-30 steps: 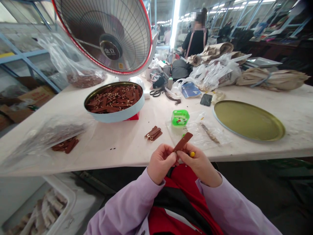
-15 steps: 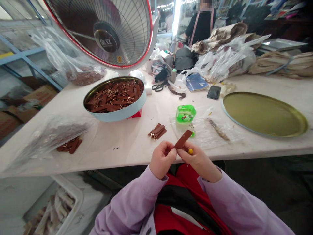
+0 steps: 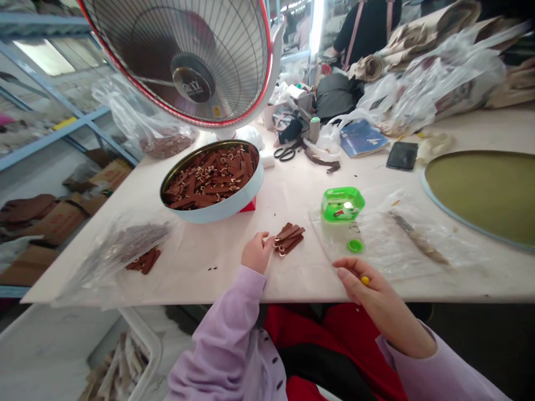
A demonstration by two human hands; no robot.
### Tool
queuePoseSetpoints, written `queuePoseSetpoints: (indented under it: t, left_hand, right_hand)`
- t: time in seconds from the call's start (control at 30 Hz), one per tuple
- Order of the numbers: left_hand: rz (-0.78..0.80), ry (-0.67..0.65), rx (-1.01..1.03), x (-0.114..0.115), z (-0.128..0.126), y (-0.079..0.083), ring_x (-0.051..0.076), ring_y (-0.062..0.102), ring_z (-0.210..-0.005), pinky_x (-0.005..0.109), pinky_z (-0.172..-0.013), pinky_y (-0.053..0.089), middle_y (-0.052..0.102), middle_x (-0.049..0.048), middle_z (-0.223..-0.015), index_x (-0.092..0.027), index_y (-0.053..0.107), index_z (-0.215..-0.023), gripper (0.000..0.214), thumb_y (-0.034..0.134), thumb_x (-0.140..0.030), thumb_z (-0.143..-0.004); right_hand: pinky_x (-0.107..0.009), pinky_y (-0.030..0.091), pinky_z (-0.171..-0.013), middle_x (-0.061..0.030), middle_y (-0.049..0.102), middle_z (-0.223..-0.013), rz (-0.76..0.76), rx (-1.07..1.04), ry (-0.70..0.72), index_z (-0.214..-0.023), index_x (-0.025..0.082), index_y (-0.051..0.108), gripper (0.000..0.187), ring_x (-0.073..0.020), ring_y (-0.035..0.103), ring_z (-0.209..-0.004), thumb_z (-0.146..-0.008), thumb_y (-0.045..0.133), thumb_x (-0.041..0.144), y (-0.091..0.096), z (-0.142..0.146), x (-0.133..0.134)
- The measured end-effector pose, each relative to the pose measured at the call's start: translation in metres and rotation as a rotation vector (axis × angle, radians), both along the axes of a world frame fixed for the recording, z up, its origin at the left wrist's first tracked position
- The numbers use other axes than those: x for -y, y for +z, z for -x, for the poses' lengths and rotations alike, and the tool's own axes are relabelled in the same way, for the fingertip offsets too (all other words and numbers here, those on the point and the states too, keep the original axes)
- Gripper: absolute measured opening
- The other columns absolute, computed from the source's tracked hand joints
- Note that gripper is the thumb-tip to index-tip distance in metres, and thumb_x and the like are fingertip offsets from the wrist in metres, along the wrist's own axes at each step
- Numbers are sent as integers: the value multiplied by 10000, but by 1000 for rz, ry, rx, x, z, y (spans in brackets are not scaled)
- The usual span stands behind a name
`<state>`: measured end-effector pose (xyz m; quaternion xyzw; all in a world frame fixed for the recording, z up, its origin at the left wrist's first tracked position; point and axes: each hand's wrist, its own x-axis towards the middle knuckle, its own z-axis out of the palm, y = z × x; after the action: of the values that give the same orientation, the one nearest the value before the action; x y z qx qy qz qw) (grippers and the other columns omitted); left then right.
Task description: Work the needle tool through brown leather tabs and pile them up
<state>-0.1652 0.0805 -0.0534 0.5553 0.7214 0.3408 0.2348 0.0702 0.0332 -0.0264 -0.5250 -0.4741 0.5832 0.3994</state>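
My left hand (image 3: 256,253) is at the left edge of a small pile of brown leather straps (image 3: 292,236) with metal rings. Its thumb and fingers close on the ring end of one strap there. Over the table's front edge, my right hand (image 3: 368,281) has its fingers curled around a small tool with a yellow rounded end (image 3: 365,280); the rest of that tool is hidden. Beyond the right hand lie a green cap (image 3: 355,245) and an open green plastic container (image 3: 343,205) with small pieces in it.
A round tin (image 3: 225,209) full of brown straps stands at the back left, in front of a large fan (image 3: 192,83). To the left lies a plastic bag (image 3: 121,248) of straps. Scissors (image 3: 285,153), a phone (image 3: 402,155) and a round lid (image 3: 485,195) are farther back.
My hands have parted. The left has moved left to the strap pile with the brown strap; the right has moved right with the yellow-ended tool. The view has shifted.
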Motion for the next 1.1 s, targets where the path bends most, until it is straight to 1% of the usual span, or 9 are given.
queuePoseSetpoints:
  t: [0.17,0.27,0.33,0.5,0.67,0.8,0.9,1.0,1.1]
  left_hand:
    - [-245,35,-353,-4,44,62,144,543,-650,240,-623,393,606,33,-717,-167,598,-838,233,474,-362,-813]
    - [-322,65,-668,-32,74,103,174,562,-780,263,-724,419,615,65,-809,-157,621,-842,221,473,-319,-816]
    - [-246,47,-846,-58,89,122,190,564,-867,279,-783,420,616,84,-896,-159,637,-904,236,454,-285,-826]
    - [83,-62,-1135,-113,97,134,234,577,-912,346,-771,437,583,110,-1022,-228,620,-1052,300,410,-256,-839]
    - [71,-154,-1166,-128,91,131,243,590,-887,353,-747,435,590,132,-964,-170,659,-938,272,412,-210,-830]
    - [-45,-162,-1181,-109,88,149,221,588,-869,324,-727,429,588,135,-957,-122,632,-920,254,398,-173,-837]
    - [-195,-196,-1163,-70,68,162,192,570,-876,298,-724,422,582,111,-969,-142,601,-946,253,377,-229,-868]
    - [-568,-434,-1073,-14,26,159,146,557,-819,270,-708,408,599,56,-908,-189,596,-905,222,390,-269,-879]
    - [-914,-683,-979,43,-19,143,123,550,-743,263,-670,388,614,22,-831,-205,586,-896,152,439,-221,-862]
  right_hand:
    - [-218,253,-361,59,374,-460,1,44,-42,-836,201,600,363,-102,336,-419,-689,582,531,3,-8,-6]
    - [-222,261,-371,52,376,-461,-18,113,-27,-799,204,618,327,-105,338,-424,-705,561,512,10,-3,-5]
    - [-223,268,-387,50,374,-470,-24,150,-35,-793,209,620,305,-106,341,-436,-722,541,495,15,1,-3]
    - [-230,278,-396,47,373,-477,-18,160,-46,-780,217,605,296,-113,338,-443,-724,521,496,23,5,4]
    - [-230,265,-389,51,349,-477,-39,143,14,-780,217,596,315,-111,330,-439,-732,509,516,26,3,15]
    - [-224,244,-376,60,340,-472,-48,91,117,-800,206,601,347,-97,306,-424,-727,527,537,23,-1,22]
    - [-215,233,-376,63,349,-470,-40,12,138,-795,187,600,364,-85,308,-423,-715,560,540,27,0,23]
    - [-200,192,-378,72,341,-479,-14,-207,103,-807,173,589,365,-62,276,-421,-709,593,524,42,5,26]
    - [-191,167,-382,77,347,-522,34,-503,174,-841,178,586,328,-36,206,-411,-742,586,490,58,10,31]
